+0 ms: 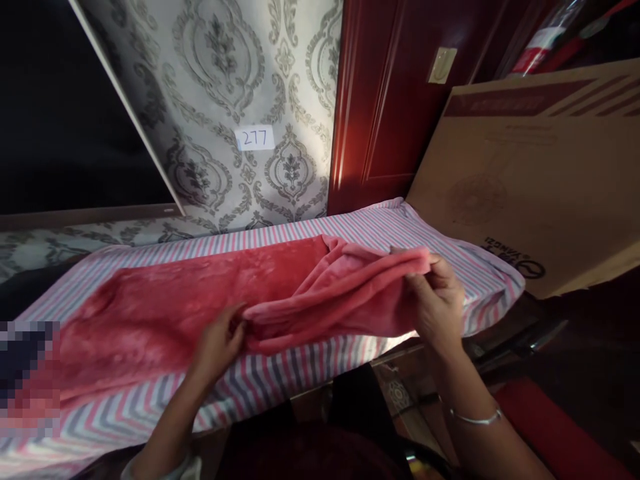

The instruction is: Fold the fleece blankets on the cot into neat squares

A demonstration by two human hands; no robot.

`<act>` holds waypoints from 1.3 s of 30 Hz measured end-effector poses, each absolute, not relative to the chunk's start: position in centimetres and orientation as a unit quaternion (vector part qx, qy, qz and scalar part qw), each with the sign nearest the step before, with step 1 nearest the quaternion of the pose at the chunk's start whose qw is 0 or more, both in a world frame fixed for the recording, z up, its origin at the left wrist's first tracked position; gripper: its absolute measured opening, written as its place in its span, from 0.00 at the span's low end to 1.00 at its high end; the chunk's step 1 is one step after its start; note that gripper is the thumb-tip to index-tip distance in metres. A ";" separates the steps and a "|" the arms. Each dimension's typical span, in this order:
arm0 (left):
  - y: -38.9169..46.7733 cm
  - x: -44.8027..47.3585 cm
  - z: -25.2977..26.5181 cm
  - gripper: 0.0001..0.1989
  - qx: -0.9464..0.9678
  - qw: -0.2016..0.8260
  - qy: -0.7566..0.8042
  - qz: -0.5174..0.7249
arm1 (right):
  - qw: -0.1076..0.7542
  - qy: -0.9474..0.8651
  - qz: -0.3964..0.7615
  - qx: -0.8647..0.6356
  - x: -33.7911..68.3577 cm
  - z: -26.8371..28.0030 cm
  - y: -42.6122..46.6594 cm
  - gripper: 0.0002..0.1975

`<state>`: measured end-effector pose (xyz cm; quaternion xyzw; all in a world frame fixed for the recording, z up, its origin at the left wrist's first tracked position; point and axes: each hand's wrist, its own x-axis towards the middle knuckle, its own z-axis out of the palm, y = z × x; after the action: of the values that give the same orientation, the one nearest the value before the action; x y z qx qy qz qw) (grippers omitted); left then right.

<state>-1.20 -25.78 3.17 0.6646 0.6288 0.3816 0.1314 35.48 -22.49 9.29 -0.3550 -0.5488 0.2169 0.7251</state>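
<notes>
Bracelet (476,419) on right forearm (457,377); red blanket (265,280) lengthwise on striped sheet (280,383), bunched toward right.
Gripping blanket's right end in closed right hand (440,307); pinching bunched part's left end with curled left hand (217,343). Wallpaper (220,60) behind, box (540,167) beside sheet's right end.

Long red plush cloth (175,307), paler pink along its folds. Draped fabric cover (380,227), striped pink, grey and white. Off-white wallpaper (250,93), grey damask medallions. Panelled door (380,87), dark red. Large cardboard box (540,167), brown, dark-red stripes.
</notes>
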 end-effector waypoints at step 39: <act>-23.0 0.3 8.5 0.16 0.333 0.537 0.392 0.669 | 0.617 -0.683 0.066 -0.385 38.5 15.7 -18.1 0.17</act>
<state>0.33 -23.01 8.49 0.3328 0.3916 0.6693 0.5367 38.49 -18.14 15.69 -0.3854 -0.6826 0.0664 0.6173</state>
